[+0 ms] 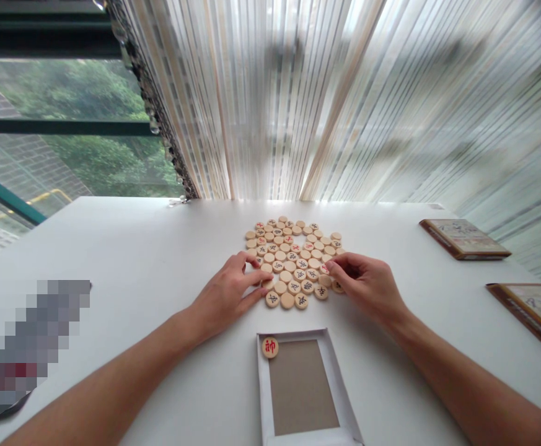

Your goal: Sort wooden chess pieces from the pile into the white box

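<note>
Left grip (219, 297): partly open at the near-left edge of the cluster, its thumb and forefinger apart beside a blank piece (267, 284); whether they pinched it could not be told.
Right grip (367, 282): thumb and forefinger close together, the other fingers curled, at a red-marked piece (324, 269) on the right side; whether they grasped it or only touched it could not be told.
Xiangqi pieces (287, 301): lay flat in a loose cluster between the hands, some with characters showing, others blank side up.
Handling: light fingertip contact on a rim, with low, short movements, would have suited such tight spacing; a broad push risked jostling neighbours or stacking one disc on another.
Red general (270, 347): rested face up in the far-left corner of the open box tray (264, 396), nearer the wearer than the cluster.
Tabletop (196, 384): white, and carried two flat boxes, one farther off (468, 237) and one nearer (540, 310), on the right.
</note>
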The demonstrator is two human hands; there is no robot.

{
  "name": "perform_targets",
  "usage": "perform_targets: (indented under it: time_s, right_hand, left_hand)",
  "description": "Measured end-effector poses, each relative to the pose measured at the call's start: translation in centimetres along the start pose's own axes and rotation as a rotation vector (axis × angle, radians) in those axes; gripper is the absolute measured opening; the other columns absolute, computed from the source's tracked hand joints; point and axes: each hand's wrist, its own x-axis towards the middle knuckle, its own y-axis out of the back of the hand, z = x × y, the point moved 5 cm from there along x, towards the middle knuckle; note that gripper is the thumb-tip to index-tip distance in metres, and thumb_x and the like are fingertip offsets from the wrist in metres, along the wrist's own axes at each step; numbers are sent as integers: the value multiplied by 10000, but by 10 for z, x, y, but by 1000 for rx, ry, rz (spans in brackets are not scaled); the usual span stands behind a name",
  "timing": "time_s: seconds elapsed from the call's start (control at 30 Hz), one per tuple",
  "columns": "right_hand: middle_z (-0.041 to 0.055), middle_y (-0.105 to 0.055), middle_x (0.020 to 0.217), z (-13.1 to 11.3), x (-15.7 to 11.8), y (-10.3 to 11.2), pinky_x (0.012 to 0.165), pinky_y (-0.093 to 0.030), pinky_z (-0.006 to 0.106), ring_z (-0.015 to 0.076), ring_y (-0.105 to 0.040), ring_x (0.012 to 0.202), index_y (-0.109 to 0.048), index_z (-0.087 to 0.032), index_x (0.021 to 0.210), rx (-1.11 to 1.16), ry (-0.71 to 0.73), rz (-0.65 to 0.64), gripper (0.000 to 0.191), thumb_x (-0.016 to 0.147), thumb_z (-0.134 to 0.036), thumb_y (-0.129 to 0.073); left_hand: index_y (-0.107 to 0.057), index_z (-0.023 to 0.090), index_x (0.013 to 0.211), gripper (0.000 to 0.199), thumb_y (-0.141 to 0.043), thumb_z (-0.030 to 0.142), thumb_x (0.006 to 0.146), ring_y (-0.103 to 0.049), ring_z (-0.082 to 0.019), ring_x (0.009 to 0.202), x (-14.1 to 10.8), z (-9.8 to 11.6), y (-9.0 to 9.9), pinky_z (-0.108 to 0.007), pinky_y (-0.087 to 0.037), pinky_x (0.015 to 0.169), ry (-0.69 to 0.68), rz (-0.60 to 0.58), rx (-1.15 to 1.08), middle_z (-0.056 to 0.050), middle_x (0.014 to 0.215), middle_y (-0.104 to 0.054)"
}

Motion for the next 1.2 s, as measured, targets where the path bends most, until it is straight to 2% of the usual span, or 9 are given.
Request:
perform_targets:
  time_s: [0.13, 0.37, 0.7, 0.83, 0.97, 1.2]
  right_hand:
    - [32, -665, 651, 0, 0, 0, 512, -389, 267, 149, -529, 569, -794, -153, 852, -7, 7, 2, 327, 928, -459, -710]
    - [34, -676, 652, -1, 0, 0, 517, -404, 269, 154, -544, 570, -784, -158, 840, -14, 6, -5, 317, 923, -456, -713]
    - [33, -667, 633, -4, -1, -1, 489, -381, 265, 156, -545, 560, -794, -156, 840, -37, 15, -7, 339, 913, -479, -720]
    - [39, -684, 638, -4, -2, -2, 498, -409, 264, 162, -563, 565, -787, -154, 841, -17, 16, -16, 318, 909, -459, -725]
    - [37, -679, 636, -4, -3, -2, 499, -403, 265, 159, -557, 564, -793, -155, 842, -32, 15, -11, 314, 914, -451, -717]
    - [36, -686, 636, -10, -2, 0, 512, -398, 272, 158, -553, 564, -802, -160, 838, -76, 52, 12, 314, 920, -447, -707]
  left_hand:
    - [-768, 235, 1190, 227, -614, 324, 1047, -629, -267, 1116, 0, 1, 0, -458, -566, 1023, -19, 12, 23, -120, 1246, -603]
    - [-748, 189, 1009, 220, -582, 323, 1064, -651, -248, 1083, 2, -2, -1, -415, -564, 992, 37, 39, -32, -108, 1168, -632]
    - [-751, 206, 1009, 157, -623, 295, 1030, -672, -223, 1013, 6, -6, 2, -380, -543, 946, 150, 94, -161, -67, 1083, -656]
    - [-757, 205, 1025, 132, -634, 250, 1013, -678, -219, 1013, 8, -6, 1, -375, -549, 940, 153, 100, -160, -65, 1088, -657]
    - [-769, 195, 1055, 198, -574, 219, 1035, -690, -210, 1001, 12, -8, 3, -369, -566, 944, 140, 136, -146, -72, 1085, -661]
    - [-788, 233, 1159, 222, -628, 309, 1026, -700, -232, 1054, 19, -10, -2, -397, -595, 955, 142, 77, -71, -84, 1186, -650]
